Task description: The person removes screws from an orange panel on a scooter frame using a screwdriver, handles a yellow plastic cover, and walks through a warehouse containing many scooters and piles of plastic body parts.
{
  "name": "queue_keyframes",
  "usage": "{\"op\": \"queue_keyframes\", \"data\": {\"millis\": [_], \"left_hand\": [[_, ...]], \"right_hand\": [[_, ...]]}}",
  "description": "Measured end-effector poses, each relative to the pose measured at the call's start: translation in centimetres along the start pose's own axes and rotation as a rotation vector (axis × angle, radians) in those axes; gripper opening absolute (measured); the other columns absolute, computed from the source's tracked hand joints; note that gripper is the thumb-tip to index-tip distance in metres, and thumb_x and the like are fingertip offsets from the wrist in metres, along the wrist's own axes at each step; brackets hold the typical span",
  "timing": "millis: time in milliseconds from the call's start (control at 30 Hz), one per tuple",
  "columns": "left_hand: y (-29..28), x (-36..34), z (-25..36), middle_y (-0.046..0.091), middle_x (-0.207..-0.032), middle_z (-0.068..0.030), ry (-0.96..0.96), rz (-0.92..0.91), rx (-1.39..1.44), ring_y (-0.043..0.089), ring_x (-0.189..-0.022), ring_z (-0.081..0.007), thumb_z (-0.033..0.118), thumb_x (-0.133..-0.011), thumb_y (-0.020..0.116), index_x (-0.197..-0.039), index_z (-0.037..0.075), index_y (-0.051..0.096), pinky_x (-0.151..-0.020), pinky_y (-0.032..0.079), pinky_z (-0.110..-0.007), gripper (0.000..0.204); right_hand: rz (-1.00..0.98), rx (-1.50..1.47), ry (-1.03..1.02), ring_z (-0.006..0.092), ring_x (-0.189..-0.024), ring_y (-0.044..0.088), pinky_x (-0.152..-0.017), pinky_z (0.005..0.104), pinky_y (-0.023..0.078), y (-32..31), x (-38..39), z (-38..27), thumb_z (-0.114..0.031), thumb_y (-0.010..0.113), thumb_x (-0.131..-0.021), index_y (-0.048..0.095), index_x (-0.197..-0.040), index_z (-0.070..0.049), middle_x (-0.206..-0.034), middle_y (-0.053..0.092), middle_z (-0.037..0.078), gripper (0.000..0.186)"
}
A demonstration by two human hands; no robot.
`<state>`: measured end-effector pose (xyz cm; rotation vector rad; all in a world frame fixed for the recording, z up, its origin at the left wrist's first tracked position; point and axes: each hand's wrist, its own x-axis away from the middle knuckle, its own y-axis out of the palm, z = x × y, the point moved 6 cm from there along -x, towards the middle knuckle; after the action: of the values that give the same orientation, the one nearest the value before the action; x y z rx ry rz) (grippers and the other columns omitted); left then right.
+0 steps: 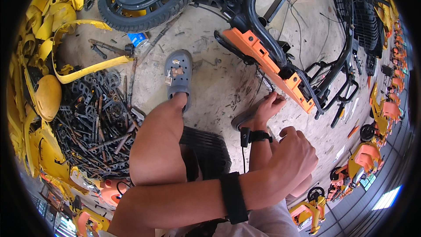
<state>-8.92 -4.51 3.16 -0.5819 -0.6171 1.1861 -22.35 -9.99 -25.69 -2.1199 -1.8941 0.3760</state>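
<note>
My left hand crosses to the right in front of my body, its fingers curled, with whatever they may hold hidden. Beyond it, my right hand has fingers bent together near the floor, at a small dark object too small to make out. Just above it is an orange plastic part with black bolts, attached to a black tubular frame lying on the floor. A grey clog is on one of my feet; the other is partly hidden behind my right arm.
A black wheel lies at top, near a blue can. Rusty bolts and metal scraps pile at left beside yellow plastic panels. Black frames lie at right, with orange and yellow vehicles lined up beyond.
</note>
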Motion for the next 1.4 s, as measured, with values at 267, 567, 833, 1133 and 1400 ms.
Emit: {"op": "queue_keyframes", "data": {"millis": [267,567,833,1133,1400], "left_hand": [[0.0,-0.1,-0.3,0.063,-0.068,-0.0012,0.009,0.02,-0.028,0.057,-0.074,-0.016,0.013,-0.074,0.065,-0.073,0.006,0.07,-0.06,0.037,-0.03,0.009],[0.3,0.0,-0.1,0.063,-0.069,-0.0003,0.014,0.033,-0.052,0.057,-0.076,-0.016,0.014,-0.074,0.065,-0.07,0.008,0.07,-0.062,0.039,-0.032,0.009],[0.8,0.1,-0.1,0.063,-0.072,0.0013,0.012,0.034,-0.087,0.057,-0.077,-0.0153,0.014,-0.075,0.063,-0.077,0.008,0.07,-0.063,0.038,-0.031,0.01],[-0.3,-0.2,-1.5,0.063,-0.073,-0.0035,-0.034,0.037,-0.103,0.058,-0.073,-0.0196,0.016,-0.076,0.062,-0.083,0.003,0.069,-0.064,0.042,-0.037,0.016],[0.9,0.7,0.4,0.065,-0.076,-0.0053,0.076,-0.061,-0.056,0.059,-0.078,-0.0196,0.017,-0.077,0.063,-0.088,0.0,0.068,-0.067,0.042,-0.035,0.02]], "right_hand": [[0.017,0.004,0.055,0.0092,-0.064,0.053,-0.06,0.0239,0.044,0.6,0.5,-6.8,-0.02,0.05,-0.101,0.066,-0.11,0.003,-0.075,0.059,0.005,0.029],[-0.215,-0.604,0.447,0.0157,-0.066,0.06,-0.062,0.0265,0.048,2.5,-0.1,-5.5,-0.026,0.048,-0.102,0.057,-0.124,0.004,-0.083,0.066,0.011,0.039],[-0.689,-0.214,0.2,0.0149,-0.072,0.063,-0.064,0.0287,0.05,14.1,2.9,-8.5,-0.023,0.051,-0.1,0.066,-0.112,0.002,-0.086,0.069,0.01,0.031],[-0.593,0.829,0.101,0.0371,-0.091,0.066,-0.078,0.0481,0.052,16.0,2.8,7.3,-0.029,0.054,-0.091,0.068,-0.103,-0.013,-0.096,0.069,0.017,0.025],[-0.349,0.538,0.032,0.0337,-0.086,0.063,-0.075,0.0438,0.05,8.6,1.2,4.9,-0.028,0.066,-0.086,0.065,-0.106,-0.007,-0.098,0.065,0.013,0.029]]}}
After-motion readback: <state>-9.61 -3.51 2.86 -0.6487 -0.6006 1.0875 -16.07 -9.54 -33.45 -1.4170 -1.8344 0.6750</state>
